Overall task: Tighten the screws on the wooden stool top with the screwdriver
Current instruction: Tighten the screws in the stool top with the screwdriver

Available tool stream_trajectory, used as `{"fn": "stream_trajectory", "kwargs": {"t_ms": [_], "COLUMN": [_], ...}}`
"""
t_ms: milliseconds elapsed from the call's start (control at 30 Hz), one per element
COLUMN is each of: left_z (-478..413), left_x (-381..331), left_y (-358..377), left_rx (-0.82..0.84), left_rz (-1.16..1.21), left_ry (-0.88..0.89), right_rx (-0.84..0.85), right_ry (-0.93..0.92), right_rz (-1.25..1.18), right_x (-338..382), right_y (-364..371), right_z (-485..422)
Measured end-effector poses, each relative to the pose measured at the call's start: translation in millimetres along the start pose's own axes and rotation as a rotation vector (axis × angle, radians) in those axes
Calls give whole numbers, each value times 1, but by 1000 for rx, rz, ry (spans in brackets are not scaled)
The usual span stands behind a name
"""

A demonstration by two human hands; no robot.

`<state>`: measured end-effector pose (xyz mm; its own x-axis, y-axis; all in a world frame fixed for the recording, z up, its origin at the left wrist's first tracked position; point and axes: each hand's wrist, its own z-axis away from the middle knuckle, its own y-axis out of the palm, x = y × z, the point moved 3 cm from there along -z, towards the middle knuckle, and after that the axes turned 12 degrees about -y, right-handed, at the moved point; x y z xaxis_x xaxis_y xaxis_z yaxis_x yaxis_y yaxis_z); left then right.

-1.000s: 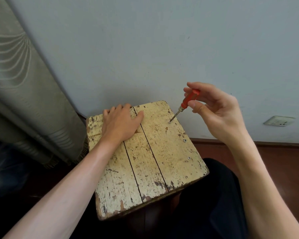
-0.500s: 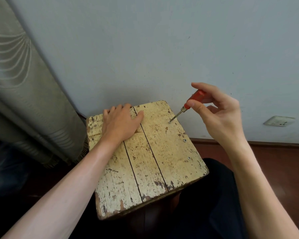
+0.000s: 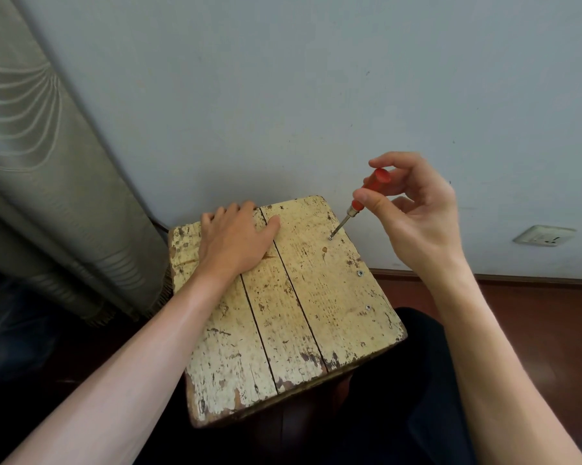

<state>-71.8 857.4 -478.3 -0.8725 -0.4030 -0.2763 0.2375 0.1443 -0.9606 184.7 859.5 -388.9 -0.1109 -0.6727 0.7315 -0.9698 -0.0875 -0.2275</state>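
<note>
- Curtain [image 3: 31, 162]: grey-green, pleated, hanging down the left of the view. Its hem lies just beside the far left corner of the stool.
- Left hand [image 3: 236, 243]: palm down on the stool top [image 3: 316, 297], over the left and middle planks near the far edge. The fingers are straight and flat, the thumb is spread onto the right plank, and the hand holds nothing.
- Stool top: three planks running far to near, with worn, flaked cream paint and dark gaps between the planks.
- Far screw [image 3: 330, 237]: in the right plank, towards the far right corner.
- Middle screw [image 3: 360, 273]: in the right plank, close to the right edge.
- Near screw [image 3: 368, 307]: in the right plank, close to the right edge, nearer the person.
- Screwdriver [image 3: 351, 212]: red handle and thin metal shaft. Its tip is set on the far screw, and the tool tilts up and to the right.
- Right hand [image 3: 420, 226]: raised over the far right corner, thumb and fingertips pinching the red handle, remaining fingers loosely bent.
- Dark clothing [image 3: 400, 380]: below the near right corner.
- Floor [image 3: 534, 313]: reddish-brown, to the right of the stool.
- Wall socket [image 3: 543, 235]: white, low on the pale wall at the right.
</note>
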Motion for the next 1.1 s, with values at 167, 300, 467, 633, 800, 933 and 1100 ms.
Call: {"fn": "stream_trajectory", "kwargs": {"t_ms": [167,300,467,633,800,933,1100], "left_z": [0,0,0,0,0,0,0], "left_x": [0,0,0,0,1,0,1], "left_y": [0,1,2,2,1,1,1], "left_rx": [-3,-6,-8,-8,-11,-6,-12], "left_rz": [11,9,10,8,12,9,10], "left_ry": [-3,0,-2,-4,-5,-4,-2], "right_rx": [-33,112,153,70,-32,-3,183], "right_ry": [-18,-64,-8,-3,11,-13,-40], "right_rz": [24,-1,-109,-32,36,77,2], "right_x": [0,-3,-7,-8,-7,-4,-4], "right_y": [3,-7,-11,-12,-5,-4,-12], "right_z": [0,2,4,4,7,7,7]}}
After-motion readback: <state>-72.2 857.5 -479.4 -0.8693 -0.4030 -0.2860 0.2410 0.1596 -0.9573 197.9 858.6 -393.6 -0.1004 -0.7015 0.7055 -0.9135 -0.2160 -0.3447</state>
